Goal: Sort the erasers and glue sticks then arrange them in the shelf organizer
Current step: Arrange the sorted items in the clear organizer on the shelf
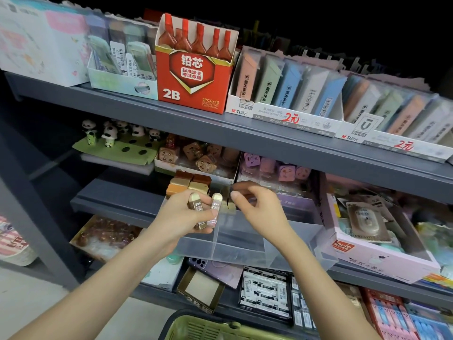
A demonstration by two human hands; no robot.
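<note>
Head view, as I log it: left hand (179, 217) grips two sleeved erasers (196, 208), brown and pink, upright; right hand (257, 207) at its 3 o'clock, fingers curled, contents I cannot tell; both over clear organizer (245, 239); stacked erasers (188, 182) at 12 o'clock of left hand

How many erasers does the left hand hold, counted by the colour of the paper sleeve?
Brown-sleeved eraser: 1
Pink-sleeved eraser: 1
Total: 2, both gripped side by side in the left hand.
</note>
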